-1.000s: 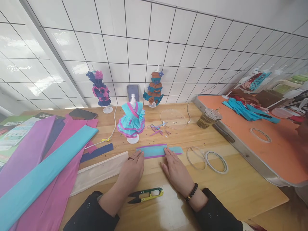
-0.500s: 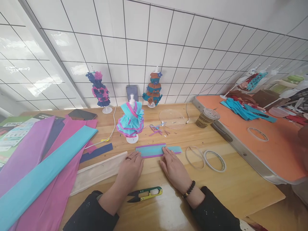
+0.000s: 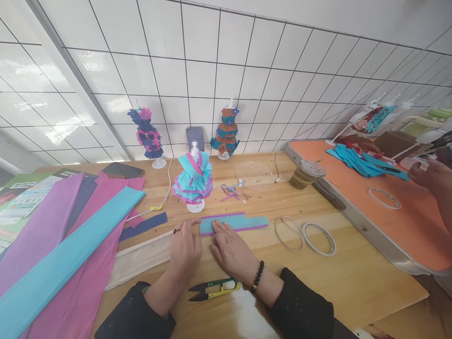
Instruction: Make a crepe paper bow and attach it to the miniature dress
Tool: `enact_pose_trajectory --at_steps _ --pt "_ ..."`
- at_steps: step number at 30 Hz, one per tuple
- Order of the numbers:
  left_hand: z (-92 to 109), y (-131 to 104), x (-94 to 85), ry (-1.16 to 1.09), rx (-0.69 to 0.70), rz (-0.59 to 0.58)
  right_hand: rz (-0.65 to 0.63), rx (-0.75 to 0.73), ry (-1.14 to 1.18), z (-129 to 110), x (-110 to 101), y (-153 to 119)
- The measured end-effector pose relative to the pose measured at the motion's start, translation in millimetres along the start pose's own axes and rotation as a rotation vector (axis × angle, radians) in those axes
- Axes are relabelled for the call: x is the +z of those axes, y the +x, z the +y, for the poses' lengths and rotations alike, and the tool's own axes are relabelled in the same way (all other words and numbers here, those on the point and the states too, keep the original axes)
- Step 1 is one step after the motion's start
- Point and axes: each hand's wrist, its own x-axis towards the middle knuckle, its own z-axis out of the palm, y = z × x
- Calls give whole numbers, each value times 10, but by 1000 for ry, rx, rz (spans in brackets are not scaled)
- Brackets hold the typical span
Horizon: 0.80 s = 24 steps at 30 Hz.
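Observation:
A light blue crepe-paper strip with purple edging (image 3: 235,222) lies flat on the wooden table. My right hand (image 3: 231,247) rests palm down, its outstretched fingers pressing on the strip's left part. At the strip's left end is my left hand (image 3: 186,247), fingers curled in and the index fingertip close to the edge; whatever it may pinch is hidden. Thread snips (image 3: 215,288) lie between my forearms. Beside my left hand is a cream strip (image 3: 141,259). Behind the blue strip stands a small dress form in a blue and pink ruffled paper dress (image 3: 193,179).
Pink, purple and blue paper sheets (image 3: 88,230) cover the left side. Tape rolls (image 3: 319,239) and a brown cup (image 3: 307,174) are to the right. Two dressed forms (image 3: 226,134) stand by the tiled wall. Another person's hand (image 3: 431,176) reaches over the orange table (image 3: 353,188).
My right hand has slid left along the strip. My left hand has drawn its flat fingers into a curl. Another person's hand has come into view at the right.

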Motion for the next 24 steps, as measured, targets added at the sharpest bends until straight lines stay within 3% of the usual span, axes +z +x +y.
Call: enact_pose_trajectory --at_steps 3,8,18,24 --pt "-40 26 -2 -96 -109 19 -26 -35 44 -59 20 92" --pt "-86 53 11 -164 -167 -20 -58 -77 102 -94 46 173" --pt "-121 80 12 -94 -132 -65 -53 -88 79 -52 -136 36" --pt "-130 79 18 -57 -118 -80 -55 79 74 133 -164 -146"
